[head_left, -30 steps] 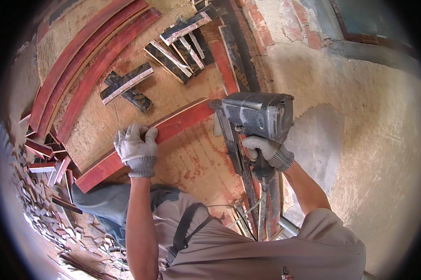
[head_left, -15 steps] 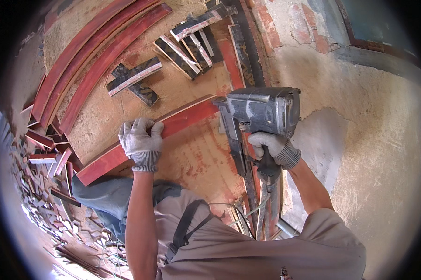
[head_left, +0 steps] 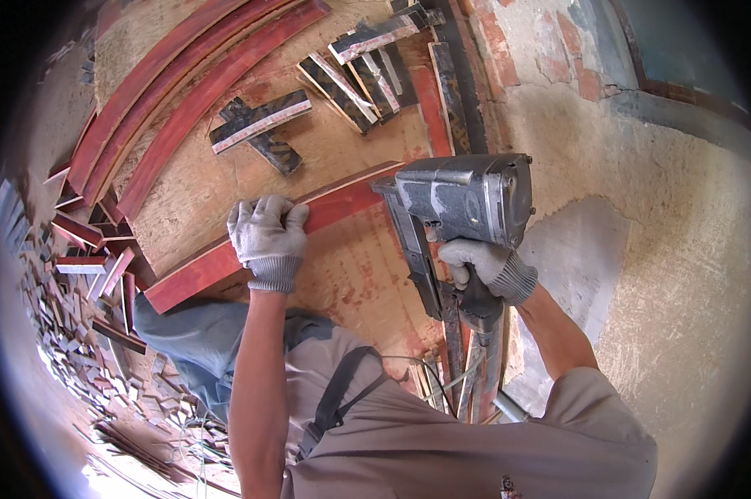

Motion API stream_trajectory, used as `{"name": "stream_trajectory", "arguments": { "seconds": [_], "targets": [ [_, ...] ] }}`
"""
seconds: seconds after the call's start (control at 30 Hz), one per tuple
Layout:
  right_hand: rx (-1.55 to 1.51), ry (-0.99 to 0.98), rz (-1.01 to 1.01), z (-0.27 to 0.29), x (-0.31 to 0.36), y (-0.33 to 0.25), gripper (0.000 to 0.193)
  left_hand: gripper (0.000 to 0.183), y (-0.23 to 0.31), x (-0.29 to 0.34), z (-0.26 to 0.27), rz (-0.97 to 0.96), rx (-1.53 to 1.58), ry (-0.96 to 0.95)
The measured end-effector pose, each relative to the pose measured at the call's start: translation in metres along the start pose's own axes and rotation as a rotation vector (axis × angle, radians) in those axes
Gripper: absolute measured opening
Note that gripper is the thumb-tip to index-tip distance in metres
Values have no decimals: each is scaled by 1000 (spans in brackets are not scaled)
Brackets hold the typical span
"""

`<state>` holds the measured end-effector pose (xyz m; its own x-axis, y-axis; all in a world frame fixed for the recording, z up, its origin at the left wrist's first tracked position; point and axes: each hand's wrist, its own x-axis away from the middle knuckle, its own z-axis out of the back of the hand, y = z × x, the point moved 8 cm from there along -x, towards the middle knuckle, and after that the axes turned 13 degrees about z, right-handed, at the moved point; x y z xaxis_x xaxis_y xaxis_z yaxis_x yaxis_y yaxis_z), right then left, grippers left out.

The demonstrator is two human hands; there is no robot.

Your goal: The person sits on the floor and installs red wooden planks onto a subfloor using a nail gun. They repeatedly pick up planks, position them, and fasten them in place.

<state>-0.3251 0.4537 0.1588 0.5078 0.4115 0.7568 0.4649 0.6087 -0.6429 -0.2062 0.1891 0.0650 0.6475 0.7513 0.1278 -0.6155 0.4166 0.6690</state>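
Observation:
A pneumatic nail gun (head_left: pixel 467 200), dark grey and scuffed, is in my gloved right hand (head_left: pixel 485 268), whose fingers wrap round its handle. The gun's nose is at the right end of a long red-painted wooden strip (head_left: pixel 194 276); the overlap hides whether they touch. My left hand (head_left: pixel 269 237), in a grey-white knit glove, grips the middle of this strip, with its fingers bent over the far edge. The strip slants from lower left to upper right across a worn wooden worktop (head_left: pixel 342 283).
Curved red boards (head_left: pixel 217 87) lie at the far left. Crossed black-faced wood pieces (head_left: pixel 263 125) and more short pieces (head_left: pixel 355 87) rest beyond the strip. A stained wall (head_left: pixel 642 249) rises on the right. Wood offcuts (head_left: pixel 68 333) cover the floor at the left.
The surroundings have shifted slightly to the right in view. The nail gun's nose has moved a little left relative to the strip's right end. Both hands keep their hold.

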Motion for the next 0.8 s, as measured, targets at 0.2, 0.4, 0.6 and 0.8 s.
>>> {"name": "stream_trajectory", "arguments": {
  "seconds": [0.2, 0.4, 0.6, 0.8],
  "targets": [
    [180, -128, 21, -25, -3, 9, 23, 19, -2, 0, 0, -30, -38, -12],
    [210, -156, -27, -49, -11, 11, 26, 20, -4, -1, -1, 10, 2, -38],
    [86, -36, -38, -49, -4, 10, 21, 21, -6, 0, -2, -22, -5, -12],
    [208, -77, -8, -54, -2, 18, 20, 27, -33, 7, 41, -80, -113, 184]
  ]
}}
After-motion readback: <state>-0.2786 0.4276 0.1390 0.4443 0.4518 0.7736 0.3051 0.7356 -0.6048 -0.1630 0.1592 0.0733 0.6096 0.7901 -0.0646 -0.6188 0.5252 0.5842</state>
